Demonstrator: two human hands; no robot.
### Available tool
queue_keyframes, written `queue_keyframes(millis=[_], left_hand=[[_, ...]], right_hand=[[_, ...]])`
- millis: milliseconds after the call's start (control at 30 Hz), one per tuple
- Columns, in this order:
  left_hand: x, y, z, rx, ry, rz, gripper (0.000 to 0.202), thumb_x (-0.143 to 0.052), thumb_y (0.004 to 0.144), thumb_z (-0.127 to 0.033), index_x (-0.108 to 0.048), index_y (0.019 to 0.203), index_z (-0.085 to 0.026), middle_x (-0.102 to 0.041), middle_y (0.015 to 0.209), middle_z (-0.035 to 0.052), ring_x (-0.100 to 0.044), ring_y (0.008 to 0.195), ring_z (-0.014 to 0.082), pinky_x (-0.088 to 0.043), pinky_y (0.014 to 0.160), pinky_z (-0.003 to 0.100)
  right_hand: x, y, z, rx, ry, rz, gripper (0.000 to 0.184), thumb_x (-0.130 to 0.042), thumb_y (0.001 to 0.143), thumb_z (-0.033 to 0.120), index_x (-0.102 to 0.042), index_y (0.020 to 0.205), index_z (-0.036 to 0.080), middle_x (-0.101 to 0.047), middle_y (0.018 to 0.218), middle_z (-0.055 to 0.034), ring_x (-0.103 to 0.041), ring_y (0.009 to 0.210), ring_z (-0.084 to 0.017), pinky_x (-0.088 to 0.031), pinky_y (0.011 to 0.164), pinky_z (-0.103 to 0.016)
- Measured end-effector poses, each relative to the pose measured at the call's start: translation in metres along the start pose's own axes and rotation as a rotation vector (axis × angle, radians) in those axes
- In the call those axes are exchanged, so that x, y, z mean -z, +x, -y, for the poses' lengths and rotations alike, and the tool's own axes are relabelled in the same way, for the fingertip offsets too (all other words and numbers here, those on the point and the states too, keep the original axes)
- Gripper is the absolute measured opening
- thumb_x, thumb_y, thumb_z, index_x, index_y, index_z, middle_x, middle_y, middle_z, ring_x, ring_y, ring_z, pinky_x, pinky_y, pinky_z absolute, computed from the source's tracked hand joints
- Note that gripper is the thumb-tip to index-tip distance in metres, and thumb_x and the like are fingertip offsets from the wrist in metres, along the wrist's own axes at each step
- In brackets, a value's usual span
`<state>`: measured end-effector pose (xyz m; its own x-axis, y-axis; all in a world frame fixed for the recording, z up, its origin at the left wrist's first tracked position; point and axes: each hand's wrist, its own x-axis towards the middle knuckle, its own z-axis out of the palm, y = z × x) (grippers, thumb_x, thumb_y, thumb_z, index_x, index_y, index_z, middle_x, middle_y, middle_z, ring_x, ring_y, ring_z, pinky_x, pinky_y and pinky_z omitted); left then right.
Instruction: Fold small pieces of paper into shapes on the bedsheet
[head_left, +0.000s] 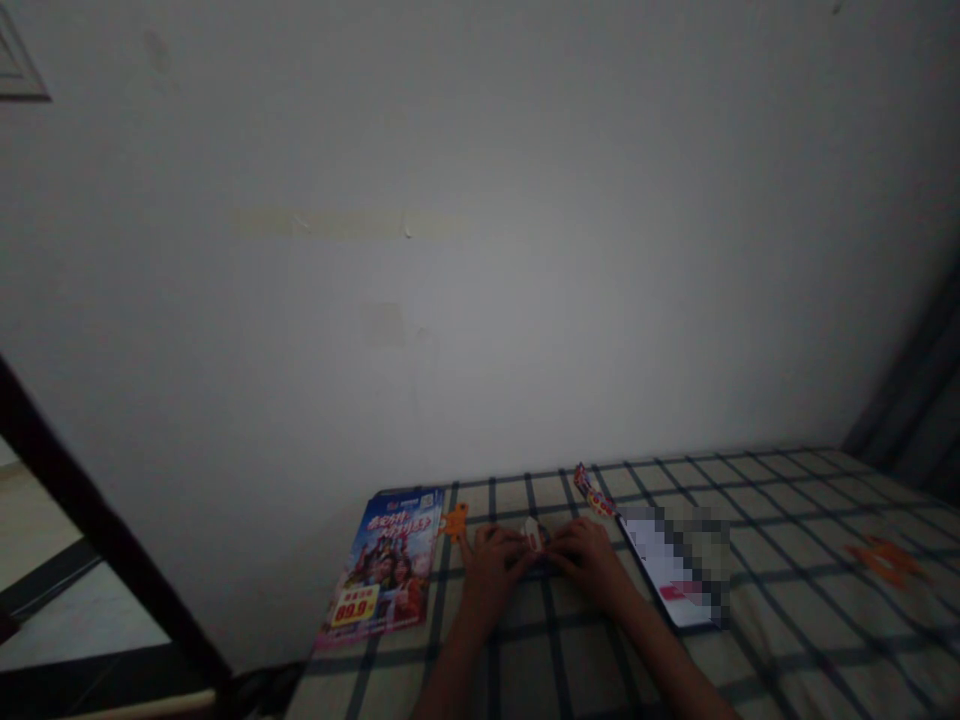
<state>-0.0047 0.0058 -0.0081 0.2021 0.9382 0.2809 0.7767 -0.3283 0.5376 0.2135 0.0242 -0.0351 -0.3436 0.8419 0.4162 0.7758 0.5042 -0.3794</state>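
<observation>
A small folded piece of white paper with reddish marks (533,534) stands between my two hands, low over the checked cloth. My left hand (493,556) is closed, its fingertips pinching the paper's left side. From the other side, the curled fingers of my right hand (584,556) grip its lower right edge. The lower part of the paper is hidden behind my fingers. Just beyond my left hand lies an orange paper cutout (454,521), close to a stack of colourful leaflets (390,560).
A phone with a lit screen (660,565) lies right of my right hand, partly pixelated. Past its top is a colourful paper strip (595,492). Another orange cutout (888,560) rests far right on the checked cloth (787,520). A white wall (525,250) rises behind.
</observation>
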Motion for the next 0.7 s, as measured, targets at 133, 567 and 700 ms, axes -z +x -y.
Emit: queue_keyframes(millis=[133, 567, 700], left_hand=[[-0.002, 0.002, 0.000, 0.028, 0.022, -0.002, 0.019, -0.066, 0.086, -0.047, -0.075, 0.102, -0.041, -0.074, 0.113, -0.0017, -0.051, 0.122, 0.0309, -0.009, 0.113, 0.070], [-0.008, 0.016, 0.003, 0.050, 0.097, -0.013, 0.029, -0.065, 0.087, -0.039, -0.071, 0.115, -0.040, -0.073, 0.119, 0.0010, -0.053, 0.121, 0.0306, -0.016, 0.113, 0.067], [-0.011, 0.017, 0.005, 0.035, 0.097, -0.031, 0.024, -0.064, 0.088, -0.038, -0.072, 0.111, -0.042, -0.073, 0.117, -0.0009, -0.052, 0.121, 0.0300, -0.015, 0.112, 0.068]], right_hand=[[-0.002, 0.004, 0.008, -0.092, -0.067, -0.032, 0.020, -0.057, 0.095, 0.036, -0.074, 0.090, 0.028, -0.071, 0.098, -0.0031, -0.058, 0.102, -0.022, -0.038, 0.092, -0.037], [-0.013, 0.009, 0.025, -0.227, -0.222, -0.118, 0.017, -0.053, 0.097, 0.035, -0.067, 0.094, 0.026, -0.068, 0.102, -0.0032, -0.057, 0.103, -0.024, -0.034, 0.094, -0.041], [-0.015, 0.014, 0.025, -0.244, -0.281, -0.121, 0.018, -0.052, 0.098, 0.036, -0.066, 0.093, 0.026, -0.068, 0.100, -0.0040, -0.057, 0.104, -0.025, -0.034, 0.095, -0.043]])
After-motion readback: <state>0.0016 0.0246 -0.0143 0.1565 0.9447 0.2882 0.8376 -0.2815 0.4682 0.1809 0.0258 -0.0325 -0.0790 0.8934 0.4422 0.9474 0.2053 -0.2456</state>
